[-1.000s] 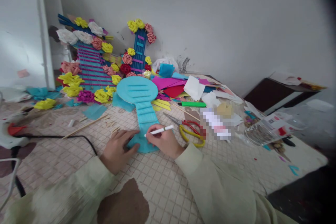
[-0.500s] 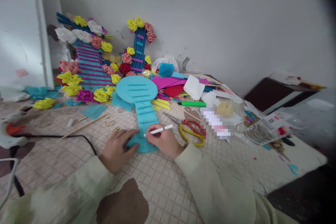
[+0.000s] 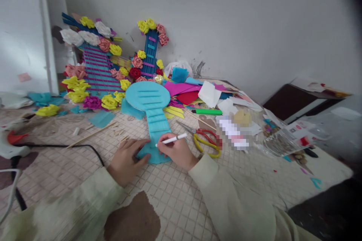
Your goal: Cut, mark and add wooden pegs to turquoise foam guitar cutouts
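A turquoise paper-covered cutout lies on the table, with a round far end, a narrow neck and a wider near end. Raised ridges cross its upper part and neck. My right hand grips a white pen, its tip at the near part of the cutout. On the near end's left side rests my left hand, fingers spread and pressing the cutout flat. The yellow-and-red-handled scissors lie just right of my right hand.
Flower-decorated stick panels lean at the back left. Behind the cutout are coloured paper sheets and a green cutter. A glue gun with a black cord sits at left. A plastic container stands at right.
Almost nothing differs. The pen and my right hand have stayed at nearly the same spot on the cutout, and my left hand still rests there.
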`<state>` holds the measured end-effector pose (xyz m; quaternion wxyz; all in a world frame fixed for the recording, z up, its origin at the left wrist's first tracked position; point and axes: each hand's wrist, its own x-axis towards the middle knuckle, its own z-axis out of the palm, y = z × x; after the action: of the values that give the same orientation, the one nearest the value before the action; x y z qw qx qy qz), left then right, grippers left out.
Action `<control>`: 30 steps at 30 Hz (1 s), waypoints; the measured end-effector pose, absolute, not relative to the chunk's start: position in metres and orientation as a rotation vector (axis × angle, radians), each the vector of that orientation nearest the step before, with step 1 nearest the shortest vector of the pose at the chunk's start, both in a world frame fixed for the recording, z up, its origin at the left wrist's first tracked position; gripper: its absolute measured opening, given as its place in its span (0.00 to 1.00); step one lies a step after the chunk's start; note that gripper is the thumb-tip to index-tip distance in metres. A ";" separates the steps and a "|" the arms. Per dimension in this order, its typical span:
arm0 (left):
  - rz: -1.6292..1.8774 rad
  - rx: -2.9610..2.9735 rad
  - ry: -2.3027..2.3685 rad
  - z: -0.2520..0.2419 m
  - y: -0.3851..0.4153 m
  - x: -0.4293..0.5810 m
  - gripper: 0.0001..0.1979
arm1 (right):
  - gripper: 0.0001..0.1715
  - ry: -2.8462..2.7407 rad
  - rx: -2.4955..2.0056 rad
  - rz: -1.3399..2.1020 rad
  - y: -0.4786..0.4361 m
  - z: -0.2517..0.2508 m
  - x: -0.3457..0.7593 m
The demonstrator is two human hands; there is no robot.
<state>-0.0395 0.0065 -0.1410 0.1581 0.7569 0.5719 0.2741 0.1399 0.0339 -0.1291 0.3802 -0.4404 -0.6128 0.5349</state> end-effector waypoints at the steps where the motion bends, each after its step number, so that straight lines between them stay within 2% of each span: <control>1: 0.782 2.167 1.633 -0.141 0.006 -0.039 0.19 | 0.03 -1.548 -1.127 1.375 0.034 -0.129 0.140; 10: 0.789 2.172 1.626 -0.141 0.006 -0.040 0.19 | 0.04 -1.482 -1.064 1.389 0.034 -0.128 0.140; 16: 0.846 2.127 1.610 -0.143 0.006 -0.041 0.20 | 0.08 -1.277 -0.900 1.271 0.043 -0.113 0.156; 24: 0.861 2.073 1.692 -0.139 0.003 -0.035 0.18 | 0.03 -1.180 -0.829 1.103 0.046 -0.098 0.187; 30: 0.868 2.043 1.801 -0.140 0.005 -0.025 0.19 | 0.06 -1.281 -0.927 1.202 0.040 -0.105 0.177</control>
<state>-0.0251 0.0050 -0.1397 0.1410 0.7076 0.6237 0.3005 0.1766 0.0403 -0.1053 0.5462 -0.3908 -0.5405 0.5068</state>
